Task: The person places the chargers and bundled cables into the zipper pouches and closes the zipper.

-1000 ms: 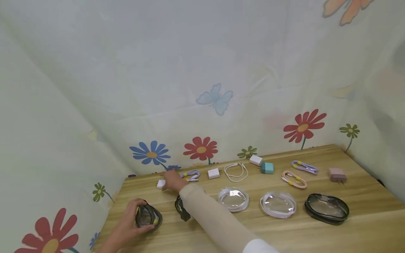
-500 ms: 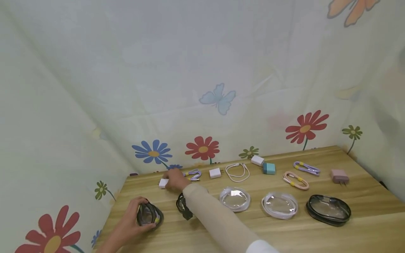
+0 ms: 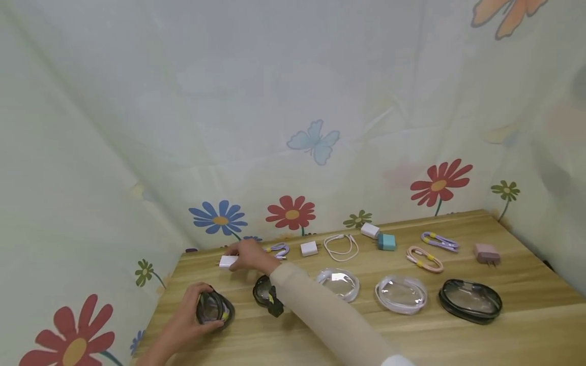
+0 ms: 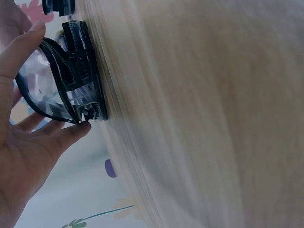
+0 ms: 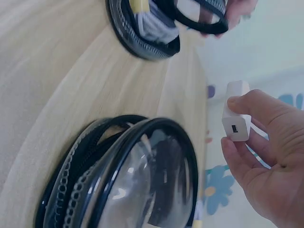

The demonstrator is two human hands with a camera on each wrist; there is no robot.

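My left hand (image 3: 185, 317) grips a small oval pouch (image 3: 212, 309) with black zip edging and clear sides, its thumb and fingers spread around the rim. In the right wrist view a banded cable (image 5: 159, 23) lies inside that pouch, which gapes at the zip. Close to the table's back left, my right hand (image 3: 249, 255) pinches a white charger plug (image 5: 236, 114) between thumb and fingers, its port facing the wrist camera. The plug's prongs point left in the head view. A second black-edged pouch (image 3: 264, 291) rests under the right forearm, partly hidden by the sleeve.
A white charger (image 3: 309, 248), a white cable (image 3: 341, 249), a turquoise charger (image 3: 386, 242) and a pink charger (image 3: 487, 253) lie along the back. Further pouches, white-edged (image 3: 401, 295) and black-edged (image 3: 470, 301), line the front right. Patterned cloth stands behind the wooden table (image 3: 458, 340).
The right hand has turned and shifted slightly left with the white charger plug, which now shows more of its body and its prongs. The left hand stays on its pouch.
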